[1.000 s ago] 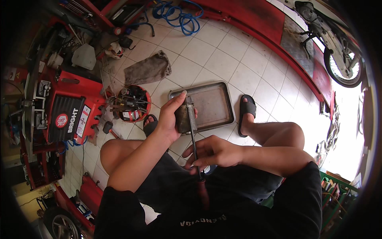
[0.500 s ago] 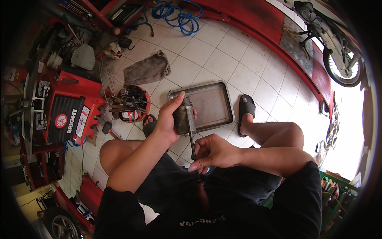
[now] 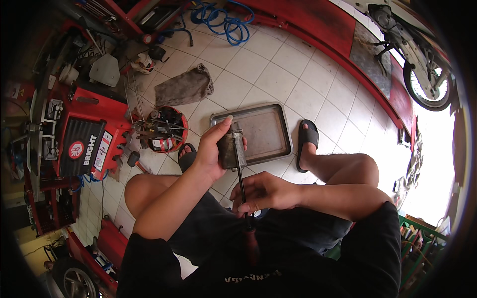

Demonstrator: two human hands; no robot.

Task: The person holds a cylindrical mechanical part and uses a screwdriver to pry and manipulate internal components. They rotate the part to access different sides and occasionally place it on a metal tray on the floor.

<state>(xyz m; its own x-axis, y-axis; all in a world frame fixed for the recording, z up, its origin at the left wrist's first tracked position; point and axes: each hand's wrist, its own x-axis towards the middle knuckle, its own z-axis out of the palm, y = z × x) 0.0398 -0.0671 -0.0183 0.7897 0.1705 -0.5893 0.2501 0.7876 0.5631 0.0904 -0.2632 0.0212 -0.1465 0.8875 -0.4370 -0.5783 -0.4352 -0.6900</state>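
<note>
My left hand (image 3: 211, 155) is wrapped round a worn grey metal cylinder-like part (image 3: 232, 151), thumb stretched along its upper end. What kind of part it is, I cannot tell. A long screwdriver (image 3: 241, 187) runs from the part's near end back toward my belly, its dark red handle lying in front of my shirt. The tip is hidden at the part. Around the middle of the dark shaft my right hand (image 3: 272, 192) is closed, thumb in front and fingers behind. A shallow metal tray (image 3: 289, 139) lies on the floor beyond the part.
Left of the tray stands a round red container (image 3: 184, 126) of tools, with a grey rag (image 3: 183, 87) behind it. A red machine (image 3: 89, 134) is at the left, and a mallet (image 3: 134, 159) lies nearby. Blue hose (image 3: 233, 30), a red lift platform (image 3: 318, 25) and a motorcycle (image 3: 422, 74) are farther off.
My right hand's fingers have shifted a little on the screwdriver shaft, and the handle has moved slightly. The left hand holds the metal part almost where it was.
</note>
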